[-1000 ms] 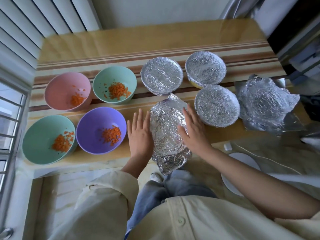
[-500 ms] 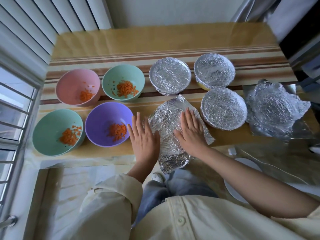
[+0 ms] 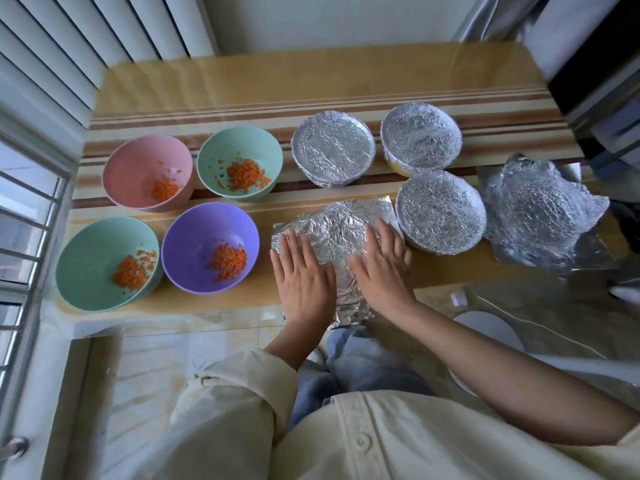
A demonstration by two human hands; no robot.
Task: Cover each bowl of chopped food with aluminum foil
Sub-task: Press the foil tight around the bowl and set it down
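**Bowls: three covered, four left open**

On the surface (image 3: 311,74) I count three bowls sealed in foil at the right: the middle covered bowl (image 3: 333,147), the far covered bowl (image 3: 420,138) and the near covered bowl (image 3: 440,211). At the left, the near green bowl (image 3: 86,251), purple bowl (image 3: 197,233), pink bowl (image 3: 138,168) and far green bowl (image 3: 218,154) hold chopped orange food, uncovered. A foil heap (image 3: 540,209) lies far right. A foil sheet (image 3: 341,230) lies between the purple bowl and the near covered bowl. My left hand (image 3: 304,275) and right hand (image 3: 382,268) press it flat, fingers straight, slightly spread. By my reckoning, less than half is done.
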